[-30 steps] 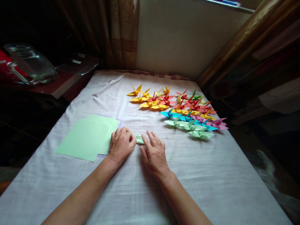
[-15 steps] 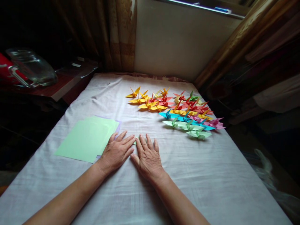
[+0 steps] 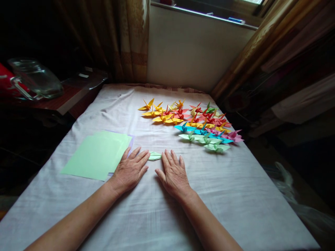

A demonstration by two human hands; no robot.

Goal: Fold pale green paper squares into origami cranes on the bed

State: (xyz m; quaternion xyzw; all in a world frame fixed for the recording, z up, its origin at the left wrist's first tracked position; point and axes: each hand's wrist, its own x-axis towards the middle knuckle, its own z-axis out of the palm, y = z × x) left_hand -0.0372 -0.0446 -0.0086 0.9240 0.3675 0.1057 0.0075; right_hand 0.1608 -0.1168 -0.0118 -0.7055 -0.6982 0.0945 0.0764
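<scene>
Both hands lie flat with fingers spread: left hand [image 3: 130, 170] and right hand [image 3: 173, 173] flank a folded green paper [image 3: 154, 156] on the table [image 3: 235, 195]

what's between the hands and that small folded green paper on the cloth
Nothing visible. The folded green paper lies flat on the cloth in the gap between the left hand and right hand, just beyond the fingertips, with only bare cloth around it.
</scene>
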